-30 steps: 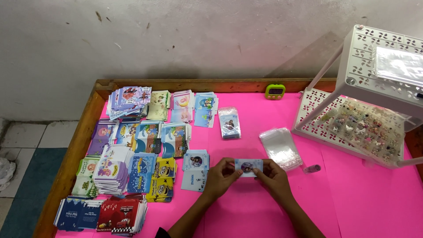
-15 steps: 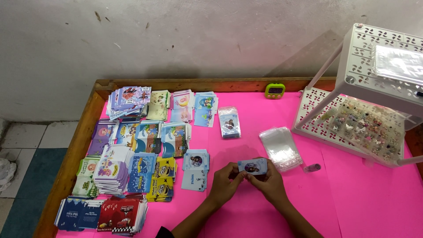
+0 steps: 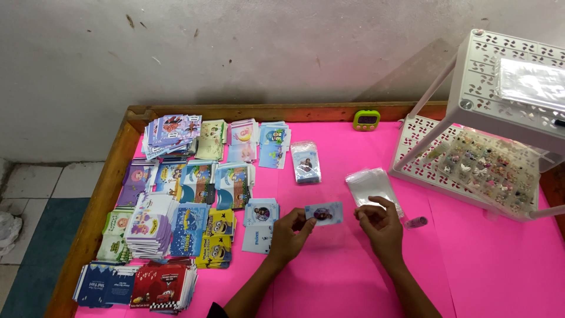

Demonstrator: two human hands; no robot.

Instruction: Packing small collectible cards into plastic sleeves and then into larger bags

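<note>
My left hand [image 3: 289, 234] pinches the left end of a small light-blue card [image 3: 324, 214] with a round picture, holding it just above the pink table [image 3: 482, 271]. My right hand [image 3: 379, 227] is off the card, a little to its right, fingers curled near the lower edge of a stack of clear plastic sleeves [image 3: 372, 187]. Whether it holds a sleeve is unclear. A small pile of similar blue cards [image 3: 259, 225] lies just left of my left hand.
Several stacks of colourful cards [image 3: 176, 200] cover the table's left side. A wrapped card pack [image 3: 306, 162] lies mid-table. A green timer [image 3: 366, 120] sits by the wall. A white perforated rack [image 3: 471, 153] holding small trinkets stands at right; a small pink object [image 3: 415, 222] lies near it.
Both hands held the card together before. Now my right hand has let go and moved right toward the clear sleeves, while my left hand keeps the card.
</note>
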